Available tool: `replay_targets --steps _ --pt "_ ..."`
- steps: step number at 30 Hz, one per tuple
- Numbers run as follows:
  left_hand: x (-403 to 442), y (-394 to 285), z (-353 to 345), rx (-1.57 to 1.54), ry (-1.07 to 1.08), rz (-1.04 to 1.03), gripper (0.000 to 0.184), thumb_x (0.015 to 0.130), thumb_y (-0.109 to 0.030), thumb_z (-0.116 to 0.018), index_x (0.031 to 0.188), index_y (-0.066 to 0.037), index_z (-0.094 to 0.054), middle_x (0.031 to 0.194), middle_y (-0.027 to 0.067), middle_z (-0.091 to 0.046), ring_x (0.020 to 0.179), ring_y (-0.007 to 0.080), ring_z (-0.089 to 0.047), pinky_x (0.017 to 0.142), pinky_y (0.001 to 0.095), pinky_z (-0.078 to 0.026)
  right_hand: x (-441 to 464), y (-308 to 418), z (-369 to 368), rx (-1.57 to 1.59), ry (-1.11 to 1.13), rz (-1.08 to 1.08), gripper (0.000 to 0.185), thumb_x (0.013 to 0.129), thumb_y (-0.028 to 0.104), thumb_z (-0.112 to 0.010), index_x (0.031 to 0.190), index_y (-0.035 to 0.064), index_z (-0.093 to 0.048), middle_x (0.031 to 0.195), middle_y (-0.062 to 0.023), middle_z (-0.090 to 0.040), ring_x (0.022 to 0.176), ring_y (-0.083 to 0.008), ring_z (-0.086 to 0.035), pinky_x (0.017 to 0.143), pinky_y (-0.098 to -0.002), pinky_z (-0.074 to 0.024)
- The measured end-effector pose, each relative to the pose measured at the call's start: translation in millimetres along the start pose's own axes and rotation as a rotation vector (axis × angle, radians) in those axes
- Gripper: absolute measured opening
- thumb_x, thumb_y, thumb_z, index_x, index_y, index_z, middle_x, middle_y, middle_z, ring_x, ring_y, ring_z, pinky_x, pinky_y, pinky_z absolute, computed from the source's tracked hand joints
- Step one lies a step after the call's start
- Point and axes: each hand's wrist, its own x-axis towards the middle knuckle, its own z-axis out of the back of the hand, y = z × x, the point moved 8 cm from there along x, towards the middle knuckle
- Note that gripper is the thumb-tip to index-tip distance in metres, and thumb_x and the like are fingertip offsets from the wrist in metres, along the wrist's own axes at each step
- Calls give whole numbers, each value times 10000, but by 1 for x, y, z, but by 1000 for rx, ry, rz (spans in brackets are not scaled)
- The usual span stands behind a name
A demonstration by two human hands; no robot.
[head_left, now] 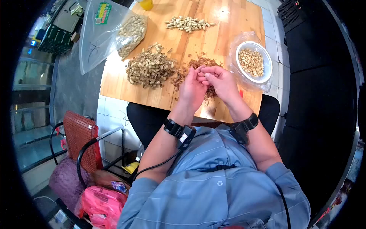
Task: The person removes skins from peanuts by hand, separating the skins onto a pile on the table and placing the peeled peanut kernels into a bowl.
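Note:
My left hand point(191, 91) and my right hand point(224, 82) meet over the near part of the wooden table, fingertips touching. Both have their fingers curled in, with the right thumb pressed toward its fingers. Whatever lies between them is too small or hidden to make out. Beneath and behind the hands are reddish-brown peanut skins point(204, 62). Left of them rises a heap of peanut shells point(148, 69). To the right, a white bowl point(270, 65) lined around with clear plastic holds shelled peanuts point(250, 63).
Unshelled peanuts point(188, 24) lie at the far middle of the table point(225, 42). A clear bag of peanuts point(131, 32) rests at the far left, overhanging the edge. A yellow cup point(146, 4) stands behind it. A chair point(80, 141) and a pink bag point(102, 206) are at lower left.

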Motion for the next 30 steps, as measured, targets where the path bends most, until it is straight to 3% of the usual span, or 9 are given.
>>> replay_targets --steps 2,6,9,15,20,23,26,30 --pt "2 4 0 -24 -20 -4 504 1062 -413 -313 1321 -8 -466 1072 33 -575 862 115 -520 824 282 -458 2 -8 2 -55 -17 35 174 942 6 -554 1089 -42 -635 979 -98 -686 848 -151 -675 744 -262 -553" --pt "-6 6 -4 -54 -69 31 484 1059 -411 -324 1327 -38 -478 1053 18 -585 852 108 -514 823 275 -454 0 -9 0 -144 -74 50 115 920 23 -605 1009 -23 -662 865 -59 -689 745 -109 -657 656 -251 -544" --pt "-6 7 0 -63 -62 28 466 1058 -402 -329 1323 -55 -492 1039 9 -592 856 109 -516 823 277 -452 0 -9 0 -275 -113 69 97 912 33 -617 976 -9 -676 834 -48 -688 704 -92 -648 626 -245 -542" --pt "-3 11 6 -104 -17 32 446 1055 -386 -336 1305 -62 -512 1064 11 -601 887 122 -526 825 286 -449 -2 -8 -2 -237 -142 42 92 920 40 -602 954 7 -681 836 -43 -689 686 -94 -647 615 -235 -541" --pt "-2 11 12 -154 1 4 432 1049 -353 -342 1278 -29 -513 1086 42 -605 944 139 -544 842 293 -455 -5 -5 -3 -203 -133 37 114 945 27 -566 1004 -9 -656 875 -60 -691 740 -109 -661 634 -241 -546" --pt "-1 11 17 -165 18 -8 393 1036 -276 -368 1280 3 -499 1111 82 -605 1030 162 -557 926 318 -460 0 -6 2 -97 -105 24 145 963 28 -542 1069 -32 -620 915 -92 -691 783 -137 -674 674 -250 -555" --pt "-5 7 23 -26 -45 -57 343 1015 -157 -396 1288 28 -490 1176 136 -596 1076 190 -578 979 329 -470 2 -4 8 33 -104 -24 193 978 44 -526 1137 -54 -575 944 -127 -687 807 -176 -688 717 -265 -565" --pt "-7 -13 38 289 -152 -169 323 1016 -89 -399 1303 29 -488 1208 169 -607 1048 211 -621 941 311 -505 4 -9 18 175 -79 -106 243 988 72 -517 1190 -62 -533 1018 -166 -662 896 -227 -693 784 -283 -574"
